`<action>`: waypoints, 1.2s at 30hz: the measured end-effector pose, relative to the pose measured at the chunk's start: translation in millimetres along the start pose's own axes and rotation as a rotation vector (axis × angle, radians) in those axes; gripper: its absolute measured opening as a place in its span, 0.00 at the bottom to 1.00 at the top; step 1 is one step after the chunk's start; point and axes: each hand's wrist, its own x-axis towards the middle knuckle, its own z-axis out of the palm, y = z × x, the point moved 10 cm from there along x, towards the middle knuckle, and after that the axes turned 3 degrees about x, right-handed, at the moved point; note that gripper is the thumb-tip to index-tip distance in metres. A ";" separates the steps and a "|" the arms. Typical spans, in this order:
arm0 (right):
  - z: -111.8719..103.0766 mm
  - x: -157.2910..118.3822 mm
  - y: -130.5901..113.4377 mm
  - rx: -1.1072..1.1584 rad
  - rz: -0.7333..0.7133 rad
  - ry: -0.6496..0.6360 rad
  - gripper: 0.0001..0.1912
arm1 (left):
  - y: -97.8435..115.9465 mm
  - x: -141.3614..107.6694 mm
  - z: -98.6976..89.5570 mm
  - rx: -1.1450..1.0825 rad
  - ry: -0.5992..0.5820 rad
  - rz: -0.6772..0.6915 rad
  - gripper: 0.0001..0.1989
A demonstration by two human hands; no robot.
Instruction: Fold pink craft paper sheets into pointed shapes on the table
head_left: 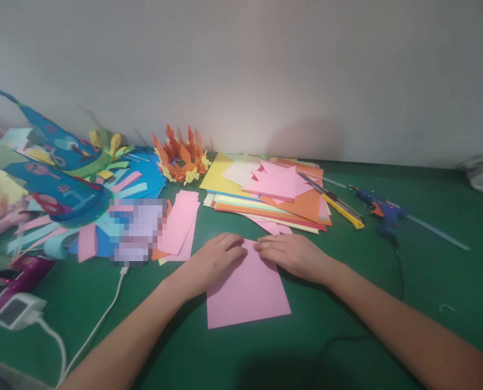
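Observation:
A pink sheet of paper (247, 292) lies on the green table in front of me, its near edge slightly slanted. My left hand (217, 261) grips its far left part, fingers bent and close together at the far edge. From the other side, my right hand (293, 257) holds the far right corner, with its fingertips pressed together on the paper. A small gap separates the two sets of fingertips. Both thumbs are mostly hidden.
Behind the sheet sits a stack of coloured paper (265, 208) with a yellow utility knife (342, 210) beside it. A blue glue gun (387, 214) lies right. An orange paper crown (180, 157), blue cone hats (62, 189), pink strips (180, 222) and a white cable (103, 319) occupy the left.

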 end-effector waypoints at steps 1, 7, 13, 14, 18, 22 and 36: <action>-0.5 0.3 -0.3 0.002 -0.001 0.002 0.15 | 0.2 0.2 0.7 0.015 0.004 0.003 0.11; -2.7 2.2 -0.8 0.020 0.003 0.010 0.15 | -1.3 1.0 1.9 0.059 0.062 -0.006 0.09; -3.9 3.4 -0.8 0.031 0.008 0.007 0.16 | -4.8 3.3 -1.0 0.067 0.106 -0.035 0.09; -3.8 3.6 -1.0 0.029 0.007 0.003 0.16 | -5.0 4.0 -1.5 0.062 0.108 -0.040 0.10; -3.4 4.3 -1.5 0.021 0.006 -0.004 0.16 | -5.8 6.0 -2.6 0.068 0.108 -0.075 0.11; -4.3 5.0 -2.7 0.009 -0.005 0.003 0.16 | -6.1 5.7 3.8 0.122 0.064 -0.100 0.12; -7.4 6.8 -3.3 0.053 -0.018 0.007 0.15 | -8.2 3.4 11.5 0.183 -0.024 -0.164 0.12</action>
